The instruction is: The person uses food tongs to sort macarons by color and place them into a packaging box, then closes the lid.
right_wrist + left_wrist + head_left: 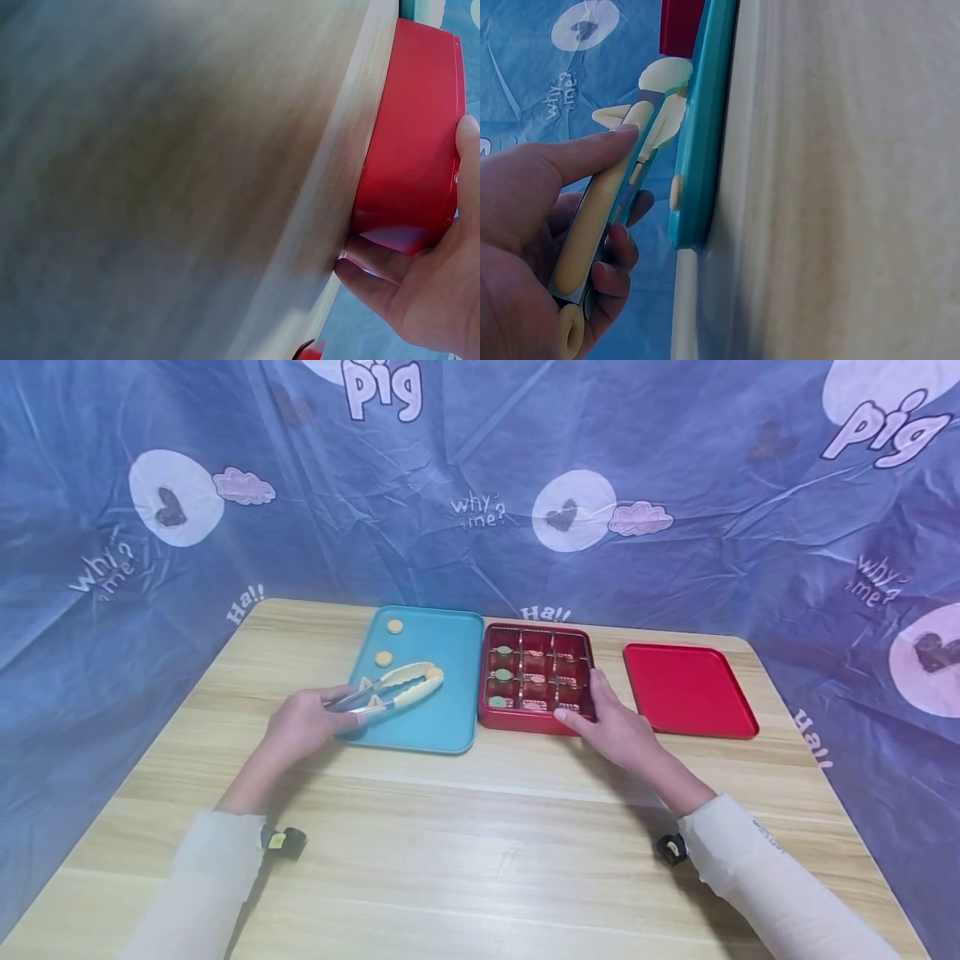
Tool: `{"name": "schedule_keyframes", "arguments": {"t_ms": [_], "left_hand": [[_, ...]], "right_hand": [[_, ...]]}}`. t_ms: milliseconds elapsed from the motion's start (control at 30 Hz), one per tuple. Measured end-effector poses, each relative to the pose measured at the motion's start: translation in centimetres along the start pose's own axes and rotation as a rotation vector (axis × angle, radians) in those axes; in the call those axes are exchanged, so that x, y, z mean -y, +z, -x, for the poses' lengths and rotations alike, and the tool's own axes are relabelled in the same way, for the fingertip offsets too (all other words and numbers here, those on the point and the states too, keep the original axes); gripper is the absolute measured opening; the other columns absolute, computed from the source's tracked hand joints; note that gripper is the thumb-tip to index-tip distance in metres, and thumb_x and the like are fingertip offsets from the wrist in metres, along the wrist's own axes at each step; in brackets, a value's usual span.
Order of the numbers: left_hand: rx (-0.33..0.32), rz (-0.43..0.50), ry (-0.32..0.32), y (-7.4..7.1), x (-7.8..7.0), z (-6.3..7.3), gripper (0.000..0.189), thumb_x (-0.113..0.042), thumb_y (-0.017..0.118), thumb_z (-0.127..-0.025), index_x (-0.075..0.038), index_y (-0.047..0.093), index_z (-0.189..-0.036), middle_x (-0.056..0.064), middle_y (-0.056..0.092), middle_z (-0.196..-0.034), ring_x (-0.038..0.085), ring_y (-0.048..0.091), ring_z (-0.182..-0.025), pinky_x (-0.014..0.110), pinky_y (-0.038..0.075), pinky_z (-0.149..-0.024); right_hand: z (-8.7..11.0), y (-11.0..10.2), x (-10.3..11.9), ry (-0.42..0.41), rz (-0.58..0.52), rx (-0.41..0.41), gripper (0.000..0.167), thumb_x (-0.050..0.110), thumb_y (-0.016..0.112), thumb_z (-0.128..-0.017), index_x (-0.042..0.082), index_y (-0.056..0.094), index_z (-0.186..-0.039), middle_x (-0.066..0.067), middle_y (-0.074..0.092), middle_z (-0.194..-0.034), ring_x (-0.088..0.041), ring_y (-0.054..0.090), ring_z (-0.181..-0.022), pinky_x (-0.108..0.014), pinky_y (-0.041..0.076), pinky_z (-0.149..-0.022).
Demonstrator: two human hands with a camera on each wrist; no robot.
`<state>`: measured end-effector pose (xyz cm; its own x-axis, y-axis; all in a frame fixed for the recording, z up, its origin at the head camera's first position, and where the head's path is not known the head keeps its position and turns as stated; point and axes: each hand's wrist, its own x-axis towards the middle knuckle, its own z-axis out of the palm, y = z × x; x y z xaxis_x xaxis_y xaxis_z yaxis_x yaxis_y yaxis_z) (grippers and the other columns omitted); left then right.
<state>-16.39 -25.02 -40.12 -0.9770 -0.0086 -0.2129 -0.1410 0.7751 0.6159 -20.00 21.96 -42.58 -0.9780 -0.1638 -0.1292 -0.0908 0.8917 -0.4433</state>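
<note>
Pinching the tongs (416,694) between thumb and fingers, my left hand (303,722) has a yellow disc (434,673) apparently caught at their tips, over the blue tray (420,735) beyond it. I judge the tongs light and springy, best squeezed gently mid-handle, since the disc could slip or chip. Further right, my right hand (618,727) grips the red box (517,721) by its near right corner; its stiff-looking wall should bear that hold.

Pale, wood-grain, straight-edged table (480,843). Behind table and along both sides: creased blue sheet (420,552), white lettering (382,389), pink clouds (641,518), faint brown shapes (292,406), seemingly hearts.
</note>
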Motion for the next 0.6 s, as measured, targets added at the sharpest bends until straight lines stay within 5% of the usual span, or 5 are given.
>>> {"name": "schedule_keyframes", "arguments": {"t_ms": [333, 600], "left_hand": [[-0.031, 0.008, 0.042, -0.6, -1.5, -0.2, 0.069, -0.053, 0.074, -0.085, -0.025, 0.055, -0.146, 0.009, 0.053, -0.150, 0.032, 0.055, -0.127, 0.053, 0.045, -0.097], [-0.036, -0.025, 0.063, -0.5, -3.9, -0.8, 0.067, -0.054, 0.075, -0.084, -0.033, 0.056, -0.144, 0.008, 0.063, -0.138, 0.027, 0.055, -0.087, 0.036, 0.042, -0.067]], "right_hand": [[0.0, -0.2, 0.0, 0.021, 0.003, 0.001, 0.122, 0.089, 0.043, -0.081, 0.016, -0.010, -0.162, -0.012, 0.007, -0.170, -0.046, 0.027, -0.149, -0.074, 0.033, -0.106], [0.0, -0.3, -0.3, 0.005, 0.018, -0.002, 0.122, 0.090, 0.042, -0.080, 0.015, -0.008, -0.162, -0.011, 0.005, -0.171, -0.044, 0.027, -0.150, -0.074, 0.032, -0.107]]}}
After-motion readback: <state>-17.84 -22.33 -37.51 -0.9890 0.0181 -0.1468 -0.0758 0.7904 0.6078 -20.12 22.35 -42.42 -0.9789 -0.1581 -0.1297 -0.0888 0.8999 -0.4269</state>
